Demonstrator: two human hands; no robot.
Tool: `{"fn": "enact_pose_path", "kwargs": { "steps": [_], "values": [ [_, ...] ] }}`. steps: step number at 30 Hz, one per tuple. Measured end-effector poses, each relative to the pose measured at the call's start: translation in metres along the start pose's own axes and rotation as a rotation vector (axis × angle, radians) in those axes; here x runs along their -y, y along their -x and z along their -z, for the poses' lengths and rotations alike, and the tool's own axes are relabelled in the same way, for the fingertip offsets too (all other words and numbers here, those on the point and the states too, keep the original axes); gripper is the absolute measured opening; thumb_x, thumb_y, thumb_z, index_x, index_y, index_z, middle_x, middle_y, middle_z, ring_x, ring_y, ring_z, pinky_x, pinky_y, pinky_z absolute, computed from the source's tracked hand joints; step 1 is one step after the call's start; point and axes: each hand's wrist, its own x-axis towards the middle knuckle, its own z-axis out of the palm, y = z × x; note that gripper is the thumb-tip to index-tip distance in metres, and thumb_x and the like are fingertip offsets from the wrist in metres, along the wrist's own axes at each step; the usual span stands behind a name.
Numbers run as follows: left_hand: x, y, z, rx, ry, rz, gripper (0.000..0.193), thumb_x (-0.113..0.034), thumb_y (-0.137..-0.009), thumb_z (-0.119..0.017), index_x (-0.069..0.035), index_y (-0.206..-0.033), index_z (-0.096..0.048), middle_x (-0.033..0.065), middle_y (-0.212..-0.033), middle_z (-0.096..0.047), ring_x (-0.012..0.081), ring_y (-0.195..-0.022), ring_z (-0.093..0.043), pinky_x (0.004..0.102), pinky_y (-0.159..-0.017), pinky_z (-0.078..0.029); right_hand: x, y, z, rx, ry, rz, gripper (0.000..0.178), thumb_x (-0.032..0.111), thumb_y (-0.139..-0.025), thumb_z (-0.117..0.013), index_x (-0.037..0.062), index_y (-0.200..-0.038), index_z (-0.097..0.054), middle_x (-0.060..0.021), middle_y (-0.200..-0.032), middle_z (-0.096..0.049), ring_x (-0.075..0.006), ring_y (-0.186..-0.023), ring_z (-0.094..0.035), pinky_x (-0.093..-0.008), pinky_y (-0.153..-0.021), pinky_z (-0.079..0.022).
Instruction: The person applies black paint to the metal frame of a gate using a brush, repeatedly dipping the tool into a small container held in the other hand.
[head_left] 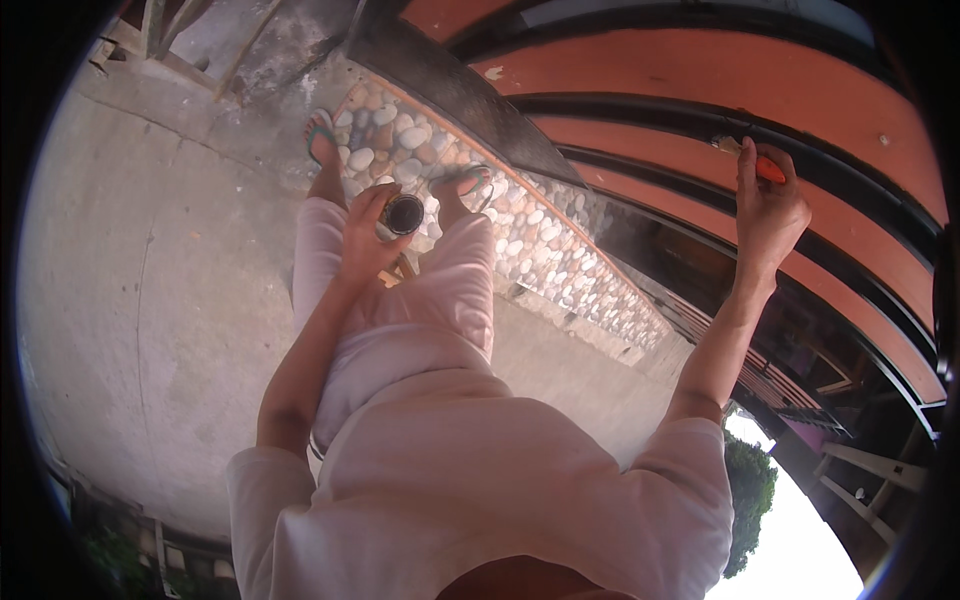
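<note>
In my right hand (772, 205) is a paintbrush with an orange handle (770, 169); the fingers close round it. Its bristles (727, 146) meet or come very near a black bar (640, 112) on the orange-and-black wall (620, 70); contact is hard to tell. Down in front of my legs, my left hand (372, 232) grips a small round jar (404, 214) from the side. Dark liquid, probably paint, shows inside its open top.
A strip of pebble paving (540, 240) runs along the foot of the wall. My sandalled feet stand at its near-left end. Grey concrete floor (150, 280) spreads to the left. Wooden legs of some frame (165, 40) stand at upper left.
</note>
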Motion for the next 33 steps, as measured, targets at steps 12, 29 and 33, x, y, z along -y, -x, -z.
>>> {"fn": "enact_pose_path", "kwargs": {
  "steps": [12, 29, 33],
  "values": [
    [-0.002, -0.002, -0.001, 0.02, -0.012, -0.04, 0.06, -0.011, -0.063, -0.082, -0.004, -0.118, -0.061, 0.014, -0.117, -0.06, 0.0331, -0.111, -0.057, 0.0409, -0.094, -0.047, -0.012, 0.013, -0.097, 0.111, -0.146, 0.109, 0.022, 0.026, -0.089, -0.069, 0.0049, -0.085, -0.066, -0.0122, -0.063, -0.065, -0.0269, -0.059, -0.068, -0.0323, -0.053, -0.051],
    [-0.002, -0.002, -0.003, 0.047, 0.005, -0.032, 0.06, -0.011, -0.062, -0.083, -0.004, -0.117, -0.061, 0.0129, -0.117, -0.06, 0.0316, -0.113, -0.056, 0.0413, -0.095, -0.046, -0.015, 0.018, -0.059, 0.056, -0.136, 0.037, 0.018, 0.023, -0.087, -0.072, 0.0058, -0.085, -0.068, -0.011, -0.064, -0.067, -0.0193, -0.06, -0.07, -0.0272, -0.054, -0.052],
    [0.003, 0.003, -0.003, 0.016, 0.022, 0.003, 0.06, -0.011, -0.062, -0.082, -0.003, -0.117, -0.061, 0.0132, -0.118, -0.06, 0.0322, -0.113, -0.056, 0.0414, -0.095, -0.046, -0.015, 0.007, -0.001, -0.069, -0.112, -0.029, 0.018, 0.023, -0.087, -0.074, 0.0059, -0.087, -0.07, -0.008, -0.069, -0.07, -0.0126, -0.066, -0.072, -0.0231, -0.056, -0.053]
  ]
}}
